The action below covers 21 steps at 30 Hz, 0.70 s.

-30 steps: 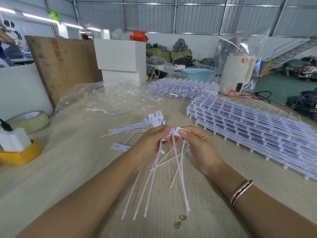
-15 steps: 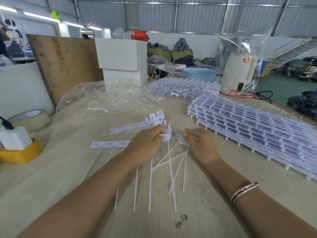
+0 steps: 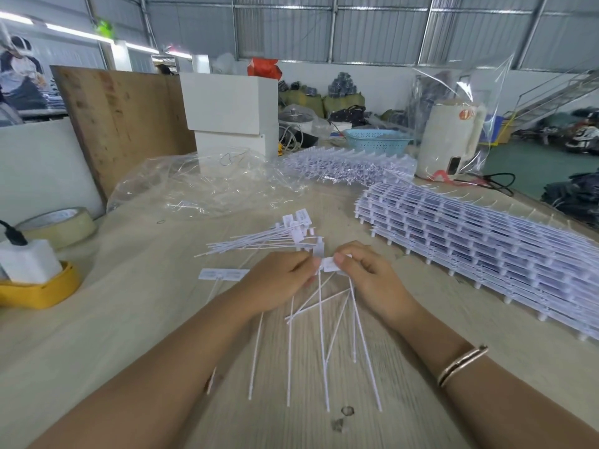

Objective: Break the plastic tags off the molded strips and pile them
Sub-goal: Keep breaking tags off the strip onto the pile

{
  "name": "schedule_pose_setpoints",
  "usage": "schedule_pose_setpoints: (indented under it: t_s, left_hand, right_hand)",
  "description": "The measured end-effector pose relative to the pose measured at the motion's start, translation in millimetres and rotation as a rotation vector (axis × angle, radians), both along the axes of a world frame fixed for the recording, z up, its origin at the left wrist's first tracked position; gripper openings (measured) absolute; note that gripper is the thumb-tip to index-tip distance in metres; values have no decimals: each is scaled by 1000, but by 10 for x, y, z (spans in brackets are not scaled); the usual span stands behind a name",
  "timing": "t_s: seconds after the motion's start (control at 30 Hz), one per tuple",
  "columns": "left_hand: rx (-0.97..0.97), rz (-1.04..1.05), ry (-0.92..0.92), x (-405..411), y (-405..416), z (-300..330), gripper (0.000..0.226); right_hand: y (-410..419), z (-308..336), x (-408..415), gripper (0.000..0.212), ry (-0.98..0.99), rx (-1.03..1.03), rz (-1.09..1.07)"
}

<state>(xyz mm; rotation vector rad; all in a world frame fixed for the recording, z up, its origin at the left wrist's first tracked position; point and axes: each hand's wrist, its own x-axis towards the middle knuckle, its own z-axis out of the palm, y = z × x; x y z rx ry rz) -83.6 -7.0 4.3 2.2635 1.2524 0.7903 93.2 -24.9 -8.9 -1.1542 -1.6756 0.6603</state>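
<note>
The tags (image 3: 324, 319) hang in a loose fan between the two hands, their flat heads pinched together at the top and their thin tails spreading down toward the near edge of the tabletop (image 3: 129, 319). The left hand (image 3: 275, 283) has its fingers curled round the heads from one side, the right hand (image 3: 369, 277) pinches a white head from the other, thumb on top; the fingertips of both nearly meet. Whether the heads are still joined to a strip is hard to say, since the fingers cover the join. Just beyond the fingers lies the pile (image 3: 269, 236) of loose tags, tails pointing left. One more tag (image 3: 223, 274) lies flat just left of the left hand. Off to the right of the fingers sits a stack of strips (image 3: 486, 247), well apart, with another heap (image 3: 346, 166) farther back. A crumpled clear bag (image 3: 210, 186) lies beyond the pile, a tape roll (image 3: 61, 225) far left.
</note>
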Motion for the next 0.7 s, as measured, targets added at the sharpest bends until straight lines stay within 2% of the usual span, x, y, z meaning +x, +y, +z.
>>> schedule_pose_setpoints:
  t_s: [0.2, 0.33, 0.43, 0.53, 0.6, 0.7]
  left_hand:
    - [-120, -42, -262, -20, 27, 39, 38]
    - [-270, -25, -560, 33, 0, 49, 29]
    - [-326, -54, -673, 107, -27, 71, 35]
    - [-349, -49, -694, 145, -55, 87, 40]
    - [-390, -55, -703, 146, -71, 85, 41]
    - [-428, -103, -694, 145, -118, 98, 37]
  right_hand:
    - [-58, 42, -31, 1, -24, -22, 35]
    - [-61, 50, -84, 14, 0, 160, -10]
    - [-70, 43, -104, 17, 21, 282, -88]
    - [-61, 19, -101, 9, 186, 195, 1]
    - [-61, 23, -96, 7, 377, 123, 125]
    - [-46, 21, -80, 17, 548, 57, 265]
